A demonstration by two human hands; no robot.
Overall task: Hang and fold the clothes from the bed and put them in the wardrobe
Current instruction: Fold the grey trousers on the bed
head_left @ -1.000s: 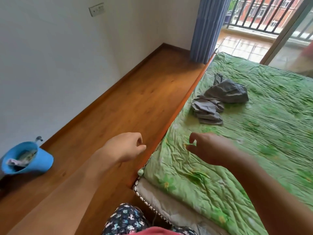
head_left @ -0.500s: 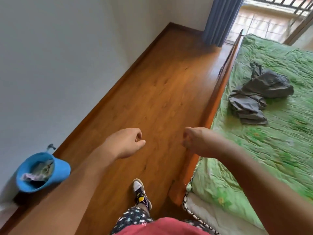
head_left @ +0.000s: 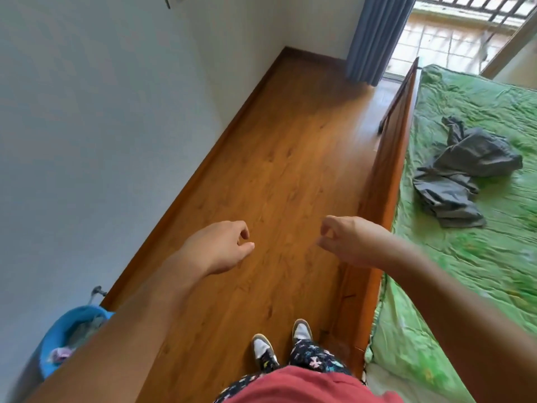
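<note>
The left hand (head_left: 219, 247) and right hand (head_left: 350, 241) are hovering over the floor (head_left: 276, 170), fingers loosely curled, holding nothing. The grey garment (head_left: 467, 167) is lying crumpled on the bed (head_left: 479, 271), well apart from both hands. It is looking soft and light, probably best pinched along an edge.

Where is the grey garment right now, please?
In the head view, the grey garment lies crumpled on the green bedsheet, right of the wooden bed rail.

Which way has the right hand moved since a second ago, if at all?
Yes. The right hand was over the green sheet; now it sits across the wooden bed rail, fingers over the floor: shifted left, off the sheet.
</note>
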